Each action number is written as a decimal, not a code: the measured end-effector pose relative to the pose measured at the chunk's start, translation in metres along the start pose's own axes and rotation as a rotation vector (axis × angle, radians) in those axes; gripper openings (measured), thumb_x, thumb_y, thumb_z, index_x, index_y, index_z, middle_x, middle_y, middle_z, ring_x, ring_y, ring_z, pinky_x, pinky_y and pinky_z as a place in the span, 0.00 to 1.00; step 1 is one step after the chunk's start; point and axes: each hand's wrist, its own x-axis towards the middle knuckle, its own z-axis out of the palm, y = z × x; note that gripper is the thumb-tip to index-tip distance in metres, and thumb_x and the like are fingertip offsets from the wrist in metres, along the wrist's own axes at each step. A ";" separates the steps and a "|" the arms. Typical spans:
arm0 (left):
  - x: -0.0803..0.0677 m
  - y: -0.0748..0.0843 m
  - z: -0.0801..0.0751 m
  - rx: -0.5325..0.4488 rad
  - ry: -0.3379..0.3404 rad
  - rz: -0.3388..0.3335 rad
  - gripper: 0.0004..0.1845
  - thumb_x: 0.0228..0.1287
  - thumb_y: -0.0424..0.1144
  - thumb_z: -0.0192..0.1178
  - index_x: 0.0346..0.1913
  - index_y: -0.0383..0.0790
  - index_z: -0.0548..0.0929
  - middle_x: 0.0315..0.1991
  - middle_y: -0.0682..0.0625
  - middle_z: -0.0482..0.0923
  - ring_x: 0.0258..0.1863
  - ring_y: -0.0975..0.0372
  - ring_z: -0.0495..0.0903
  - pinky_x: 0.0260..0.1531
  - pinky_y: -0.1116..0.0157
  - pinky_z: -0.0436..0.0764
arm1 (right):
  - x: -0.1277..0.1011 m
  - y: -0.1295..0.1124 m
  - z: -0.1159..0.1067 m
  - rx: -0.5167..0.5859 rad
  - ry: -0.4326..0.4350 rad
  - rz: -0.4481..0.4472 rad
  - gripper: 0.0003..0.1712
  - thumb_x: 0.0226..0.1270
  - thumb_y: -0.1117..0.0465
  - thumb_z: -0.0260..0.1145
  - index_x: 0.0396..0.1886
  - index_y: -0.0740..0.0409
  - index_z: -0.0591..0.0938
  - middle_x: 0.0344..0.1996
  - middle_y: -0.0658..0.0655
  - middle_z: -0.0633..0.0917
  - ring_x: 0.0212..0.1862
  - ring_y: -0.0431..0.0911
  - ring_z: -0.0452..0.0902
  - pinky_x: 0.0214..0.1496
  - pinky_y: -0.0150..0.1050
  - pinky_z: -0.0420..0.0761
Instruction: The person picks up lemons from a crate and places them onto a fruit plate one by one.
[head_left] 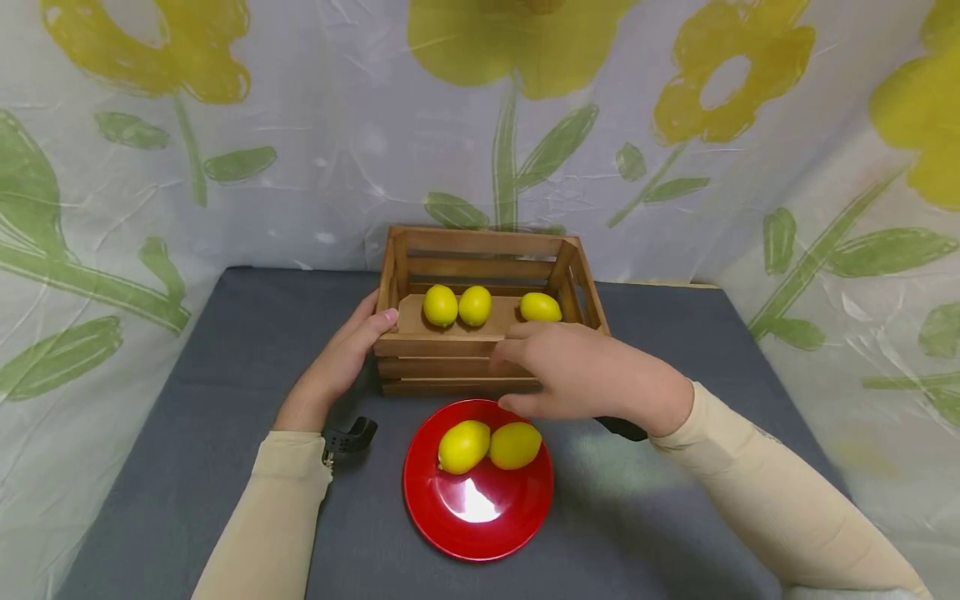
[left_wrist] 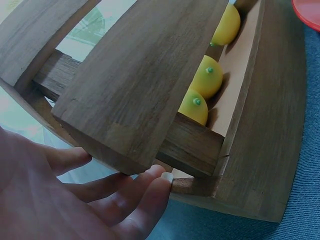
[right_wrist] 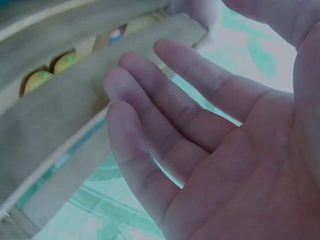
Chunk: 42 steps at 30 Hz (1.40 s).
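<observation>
A slatted wooden crate (head_left: 450,367) stands in the middle of the table, with three yellow lemons (head_left: 441,306) lying inside. My left hand (head_left: 333,367) holds the crate's left end; its thumb lies over the front corner of the rim, and in the left wrist view the fingertips touch the end slats. Over the crate's front right hovers my right hand (head_left: 573,371), fingers loosely bent and nothing in them, as the right wrist view confirms. Just in front of the crate, a red plate (head_left: 480,533) carries two lemons (head_left: 463,447) side by side on its far half.
Dark grey cloth covers the table (head_left: 247,375). Behind and at both sides hangs a pale curtain (head_left: 315,150) printed with yellow flowers. A black wrist strap (head_left: 351,436) sticks out beside the left wrist.
</observation>
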 end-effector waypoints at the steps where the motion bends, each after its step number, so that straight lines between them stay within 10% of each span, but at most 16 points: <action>1: 0.000 0.000 0.000 0.001 0.001 0.002 0.45 0.81 0.63 0.44 0.90 0.51 0.44 0.87 0.40 0.51 0.79 0.42 0.59 0.81 0.31 0.51 | 0.001 0.001 -0.003 0.004 0.003 -0.001 0.26 0.70 0.46 0.75 0.63 0.51 0.87 0.54 0.51 0.88 0.49 0.44 0.83 0.50 0.40 0.87; 15: 0.000 0.000 -0.001 0.016 0.008 0.006 0.45 0.81 0.63 0.44 0.90 0.49 0.45 0.83 0.35 0.57 0.77 0.41 0.61 0.81 0.31 0.51 | 0.029 0.035 -0.049 0.017 0.114 0.017 0.19 0.73 0.53 0.73 0.59 0.53 0.88 0.50 0.52 0.87 0.49 0.46 0.82 0.56 0.46 0.84; 42: 0.003 0.000 0.007 -0.017 0.013 0.007 0.44 0.80 0.64 0.47 0.90 0.51 0.47 0.87 0.42 0.53 0.80 0.43 0.60 0.81 0.31 0.51 | 0.111 0.103 -0.035 -0.124 -0.206 0.376 0.35 0.75 0.41 0.69 0.74 0.53 0.80 0.72 0.55 0.82 0.70 0.55 0.80 0.70 0.59 0.81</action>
